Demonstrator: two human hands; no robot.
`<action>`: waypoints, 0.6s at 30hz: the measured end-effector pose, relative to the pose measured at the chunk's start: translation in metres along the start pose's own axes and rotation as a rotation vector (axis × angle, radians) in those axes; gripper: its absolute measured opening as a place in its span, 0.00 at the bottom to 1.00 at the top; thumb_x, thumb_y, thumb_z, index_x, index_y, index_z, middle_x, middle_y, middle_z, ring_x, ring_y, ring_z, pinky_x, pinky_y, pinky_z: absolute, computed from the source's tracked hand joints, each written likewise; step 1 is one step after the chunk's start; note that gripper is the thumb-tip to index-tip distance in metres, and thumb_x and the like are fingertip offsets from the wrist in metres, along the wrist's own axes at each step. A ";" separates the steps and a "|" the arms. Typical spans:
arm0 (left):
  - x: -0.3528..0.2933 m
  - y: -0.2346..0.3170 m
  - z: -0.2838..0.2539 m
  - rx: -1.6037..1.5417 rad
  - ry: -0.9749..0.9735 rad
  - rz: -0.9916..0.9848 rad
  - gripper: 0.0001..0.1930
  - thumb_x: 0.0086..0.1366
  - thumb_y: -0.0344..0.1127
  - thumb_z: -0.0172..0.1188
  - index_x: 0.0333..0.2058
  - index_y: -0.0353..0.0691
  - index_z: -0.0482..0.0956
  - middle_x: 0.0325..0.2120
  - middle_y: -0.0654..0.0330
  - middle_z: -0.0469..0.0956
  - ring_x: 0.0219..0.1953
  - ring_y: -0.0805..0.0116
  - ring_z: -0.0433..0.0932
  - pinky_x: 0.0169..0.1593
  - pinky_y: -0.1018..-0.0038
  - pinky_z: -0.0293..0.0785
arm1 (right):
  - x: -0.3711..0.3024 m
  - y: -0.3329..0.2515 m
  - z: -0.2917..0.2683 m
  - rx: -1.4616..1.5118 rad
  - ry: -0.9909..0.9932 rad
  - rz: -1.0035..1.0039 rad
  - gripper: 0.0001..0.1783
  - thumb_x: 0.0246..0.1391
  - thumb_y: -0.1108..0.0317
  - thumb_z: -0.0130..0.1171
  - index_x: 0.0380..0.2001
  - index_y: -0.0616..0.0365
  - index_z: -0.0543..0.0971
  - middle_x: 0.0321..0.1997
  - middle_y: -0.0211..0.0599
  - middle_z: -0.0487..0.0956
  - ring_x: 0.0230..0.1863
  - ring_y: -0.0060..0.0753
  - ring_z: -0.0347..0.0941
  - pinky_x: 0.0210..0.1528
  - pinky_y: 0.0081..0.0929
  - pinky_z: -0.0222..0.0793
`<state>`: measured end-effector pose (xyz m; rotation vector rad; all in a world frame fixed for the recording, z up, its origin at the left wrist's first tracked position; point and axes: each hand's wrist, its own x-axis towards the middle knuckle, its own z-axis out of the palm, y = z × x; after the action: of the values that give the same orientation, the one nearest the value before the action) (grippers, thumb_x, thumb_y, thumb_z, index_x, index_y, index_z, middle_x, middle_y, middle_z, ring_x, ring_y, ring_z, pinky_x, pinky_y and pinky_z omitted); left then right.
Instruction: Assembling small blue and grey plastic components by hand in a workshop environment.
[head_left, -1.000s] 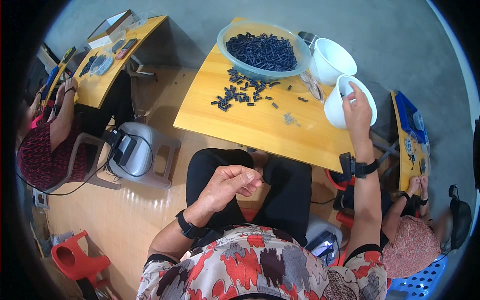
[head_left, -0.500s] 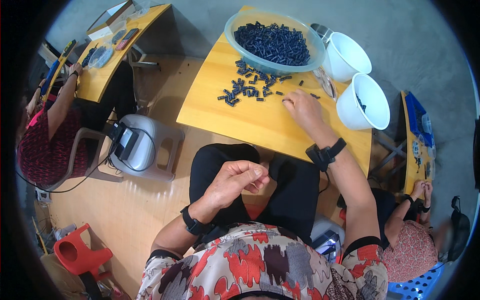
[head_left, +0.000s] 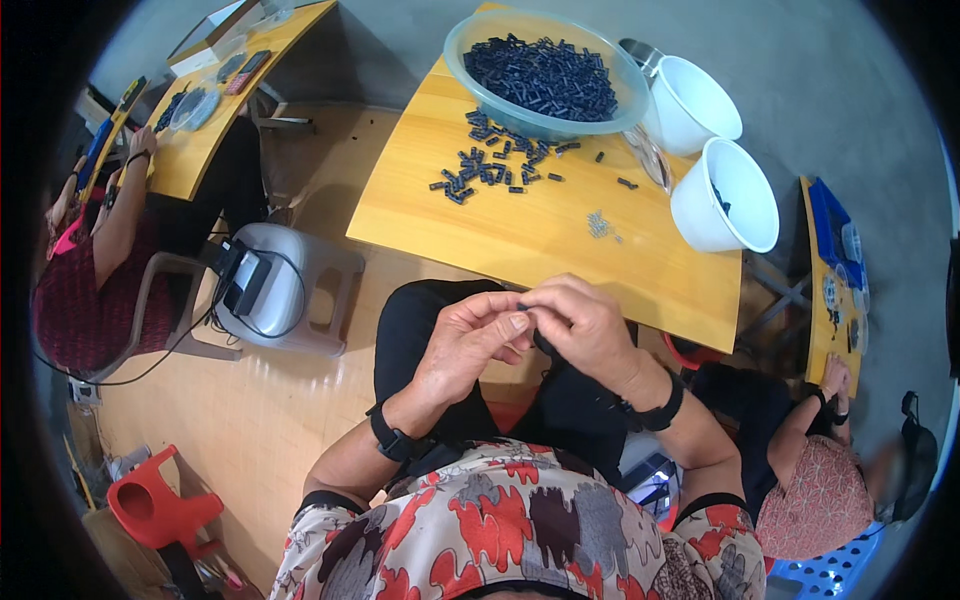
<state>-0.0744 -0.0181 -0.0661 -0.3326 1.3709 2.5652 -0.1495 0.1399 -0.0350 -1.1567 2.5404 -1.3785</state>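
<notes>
The left hand's (head_left: 470, 343) grip is nearly shut, thumb and forefinger pinching a small dark piece (head_left: 523, 307) just off the near edge of the tabletop (head_left: 420, 215), above the lap. The right hand (head_left: 580, 320) meets it there, its own grip closed to a pinch on the same piece; the fingertips hide most of its shape.

On the smooth, yellow wood-look tabletop, left to right: a loose heap of short, dark, tube-like pieces (head_left: 490, 170) lies toward the left edge, strewn in front of a round, translucent plastic basin (head_left: 535, 125) at the far edge, which is piled with many more. Tiny silvery bits (head_left: 598, 224) sit in a small cluster toward the near edge, right of the heap. Near the right edge stand two white plastic buckets, the farther bucket (head_left: 700, 105) smooth and round-mouthed, the nearer bucket (head_left: 700, 215) with a few dark pieces inside.
</notes>
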 end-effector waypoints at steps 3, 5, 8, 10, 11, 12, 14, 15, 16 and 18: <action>-0.001 0.000 0.000 0.020 -0.023 -0.006 0.08 0.62 0.33 0.57 0.39 0.37 0.77 0.27 0.63 0.78 0.27 0.78 0.76 0.31 0.83 0.73 | -0.014 0.000 0.006 0.027 0.047 -0.043 0.07 0.43 0.77 0.60 0.29 0.58 0.76 0.26 0.37 0.76 0.28 0.36 0.75 0.30 0.26 0.70; -0.002 -0.001 0.000 0.070 -0.009 -0.015 0.07 0.61 0.31 0.58 0.36 0.36 0.78 0.25 0.63 0.78 0.25 0.79 0.75 0.30 0.83 0.73 | -0.018 0.000 0.006 0.036 0.034 -0.056 0.08 0.43 0.78 0.60 0.29 0.56 0.76 0.26 0.36 0.76 0.28 0.35 0.75 0.29 0.25 0.70; -0.002 -0.003 0.000 0.092 0.008 -0.014 0.06 0.60 0.30 0.58 0.36 0.37 0.78 0.24 0.61 0.78 0.23 0.77 0.76 0.29 0.82 0.76 | -0.021 0.005 -0.009 0.045 -0.013 0.084 0.07 0.42 0.75 0.62 0.28 0.58 0.76 0.26 0.37 0.76 0.27 0.33 0.75 0.29 0.25 0.70; -0.002 -0.003 0.000 0.107 0.006 -0.019 0.06 0.60 0.30 0.58 0.35 0.37 0.78 0.25 0.61 0.79 0.24 0.77 0.76 0.29 0.81 0.76 | -0.020 0.024 -0.023 0.081 0.010 0.250 0.08 0.43 0.72 0.63 0.28 0.60 0.77 0.25 0.38 0.77 0.26 0.31 0.75 0.29 0.24 0.69; -0.003 -0.003 -0.001 0.120 0.016 -0.019 0.06 0.60 0.30 0.58 0.35 0.37 0.78 0.25 0.60 0.79 0.24 0.77 0.76 0.29 0.81 0.76 | -0.019 0.040 -0.029 0.055 0.105 0.307 0.06 0.46 0.72 0.61 0.29 0.60 0.77 0.25 0.38 0.77 0.26 0.30 0.74 0.29 0.24 0.69; -0.004 -0.004 -0.002 0.122 0.017 -0.021 0.06 0.60 0.30 0.58 0.35 0.37 0.78 0.25 0.60 0.79 0.24 0.77 0.76 0.29 0.81 0.76 | -0.017 0.052 -0.038 -0.027 0.164 0.375 0.05 0.47 0.72 0.59 0.29 0.61 0.77 0.26 0.39 0.78 0.26 0.30 0.75 0.30 0.24 0.69; -0.004 -0.006 -0.003 0.111 -0.018 -0.025 0.05 0.60 0.29 0.58 0.35 0.37 0.78 0.26 0.60 0.79 0.25 0.77 0.77 0.29 0.80 0.76 | -0.014 0.085 -0.053 -0.116 0.267 0.394 0.06 0.45 0.72 0.61 0.29 0.62 0.78 0.28 0.42 0.79 0.28 0.34 0.76 0.31 0.25 0.70; -0.004 -0.007 -0.002 0.112 -0.023 -0.027 0.05 0.60 0.29 0.58 0.35 0.37 0.78 0.26 0.60 0.79 0.25 0.77 0.77 0.29 0.80 0.76 | -0.014 0.096 -0.057 -0.119 0.271 0.396 0.06 0.45 0.72 0.61 0.29 0.62 0.78 0.28 0.42 0.79 0.28 0.34 0.76 0.31 0.25 0.70; -0.005 -0.008 -0.001 0.105 -0.034 -0.021 0.06 0.60 0.29 0.58 0.36 0.37 0.78 0.26 0.61 0.79 0.25 0.77 0.77 0.29 0.80 0.77 | -0.011 0.102 -0.060 -0.206 0.296 0.341 0.07 0.45 0.72 0.61 0.29 0.62 0.78 0.28 0.42 0.78 0.28 0.35 0.76 0.31 0.27 0.70; -0.005 -0.007 0.001 0.099 -0.045 -0.015 0.06 0.60 0.29 0.58 0.36 0.37 0.78 0.26 0.61 0.79 0.26 0.77 0.77 0.30 0.80 0.77 | -0.009 0.110 -0.062 -0.291 0.322 0.286 0.07 0.45 0.72 0.61 0.29 0.62 0.78 0.28 0.43 0.78 0.27 0.37 0.75 0.30 0.28 0.70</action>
<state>-0.0676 -0.0138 -0.0701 -0.2652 1.4670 2.4670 -0.2301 0.2261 -0.0801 -0.5913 3.0620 -1.2409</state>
